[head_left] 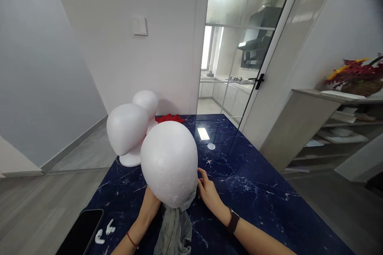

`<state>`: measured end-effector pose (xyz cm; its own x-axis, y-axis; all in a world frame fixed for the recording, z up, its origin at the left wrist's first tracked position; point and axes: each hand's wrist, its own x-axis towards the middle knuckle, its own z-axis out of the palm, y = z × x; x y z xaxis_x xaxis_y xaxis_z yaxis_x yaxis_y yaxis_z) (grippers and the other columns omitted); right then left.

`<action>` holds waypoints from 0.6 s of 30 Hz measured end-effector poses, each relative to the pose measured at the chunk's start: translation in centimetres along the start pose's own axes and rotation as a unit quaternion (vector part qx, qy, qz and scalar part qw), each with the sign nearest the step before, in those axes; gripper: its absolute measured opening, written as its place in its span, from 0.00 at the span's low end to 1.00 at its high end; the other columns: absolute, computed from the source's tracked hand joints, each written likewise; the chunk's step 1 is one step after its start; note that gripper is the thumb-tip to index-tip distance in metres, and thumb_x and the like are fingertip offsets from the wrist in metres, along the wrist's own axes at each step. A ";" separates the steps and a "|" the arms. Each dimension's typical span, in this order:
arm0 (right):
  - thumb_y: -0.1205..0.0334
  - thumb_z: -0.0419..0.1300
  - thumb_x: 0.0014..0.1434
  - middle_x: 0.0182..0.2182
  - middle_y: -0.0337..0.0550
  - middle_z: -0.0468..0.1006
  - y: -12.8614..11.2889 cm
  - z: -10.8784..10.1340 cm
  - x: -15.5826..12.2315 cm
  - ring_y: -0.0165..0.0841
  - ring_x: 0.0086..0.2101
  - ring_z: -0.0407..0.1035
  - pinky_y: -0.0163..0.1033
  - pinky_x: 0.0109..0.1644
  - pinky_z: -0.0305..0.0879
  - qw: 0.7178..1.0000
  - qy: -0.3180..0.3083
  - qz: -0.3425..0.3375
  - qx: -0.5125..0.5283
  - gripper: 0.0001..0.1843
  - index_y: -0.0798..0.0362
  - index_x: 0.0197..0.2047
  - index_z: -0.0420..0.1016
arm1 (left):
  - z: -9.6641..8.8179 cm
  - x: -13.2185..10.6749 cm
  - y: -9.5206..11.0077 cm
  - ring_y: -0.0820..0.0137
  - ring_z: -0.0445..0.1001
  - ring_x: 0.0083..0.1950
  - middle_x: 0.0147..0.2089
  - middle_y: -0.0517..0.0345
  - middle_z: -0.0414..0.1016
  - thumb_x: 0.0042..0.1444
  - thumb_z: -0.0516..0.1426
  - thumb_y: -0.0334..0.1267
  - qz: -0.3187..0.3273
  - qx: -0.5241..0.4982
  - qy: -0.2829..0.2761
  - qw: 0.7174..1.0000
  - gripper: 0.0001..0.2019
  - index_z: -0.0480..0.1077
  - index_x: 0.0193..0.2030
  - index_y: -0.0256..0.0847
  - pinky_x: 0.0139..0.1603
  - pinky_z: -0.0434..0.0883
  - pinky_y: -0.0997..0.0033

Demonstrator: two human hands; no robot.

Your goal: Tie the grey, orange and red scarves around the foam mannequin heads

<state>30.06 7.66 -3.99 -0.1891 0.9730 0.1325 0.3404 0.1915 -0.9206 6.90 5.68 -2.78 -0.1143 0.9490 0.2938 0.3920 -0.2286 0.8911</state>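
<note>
A white foam mannequin head stands in front of me on the dark blue marbled table. Thin grey-green cloth, like a scarf, lies around its neck and hangs down toward me. My left hand reaches behind the head's lower left side, which hides its fingers. At the lower right of the head, my right hand has its fingers curled at the cloth's edge, closed on it as far as I can see; the fingertips are partly hidden.
Two more white foam heads, a nearer one and a farther one, stand at the back left. Something red lies behind. A phone and two white earbuds are front left. A small round disc lies on the table.
</note>
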 end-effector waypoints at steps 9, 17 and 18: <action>0.41 0.59 0.51 0.21 0.35 0.67 0.4 -1.0 1.0 0.29 0.23 0.62 0.37 0.31 0.62 0.960 -0.023 0.101 0.259 0.29 0.53 0.48 0.66 | 0.0 -0.5 1.1 0.55 0.72 0.50 0.42 0.49 0.78 0.49 0.54 0.49 -0.022 0.008 -0.029 0.999 0.18 0.75 0.40 0.41 0.55 0.66 0.52; 0.42 0.62 0.48 0.36 0.45 0.76 -0.1 -2.5 0.1 0.37 0.39 0.67 0.41 0.43 0.65 0.938 0.047 0.126 0.319 0.22 0.50 0.39 0.74 | 0.8 -1.5 0.5 0.56 0.65 0.60 0.60 0.46 0.66 0.51 0.55 0.38 0.030 0.058 -0.069 0.996 0.23 0.67 0.56 0.40 0.61 0.62 0.50; 0.42 0.61 0.48 0.37 0.45 0.76 0.3 -3.1 0.6 0.37 0.39 0.68 0.41 0.43 0.65 0.936 0.055 0.124 0.324 0.22 0.50 0.40 0.74 | 0.9 -1.6 0.5 0.57 0.62 0.62 0.62 0.46 0.63 0.52 0.54 0.36 0.038 0.062 -0.077 0.994 0.25 0.64 0.59 0.41 0.61 0.61 0.51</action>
<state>32.88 8.74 -3.00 -0.0707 0.9914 -0.1099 -0.2753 -0.1252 -0.9532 8.14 4.24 -3.13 0.0580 0.9544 0.2930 0.5044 -0.2813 0.8164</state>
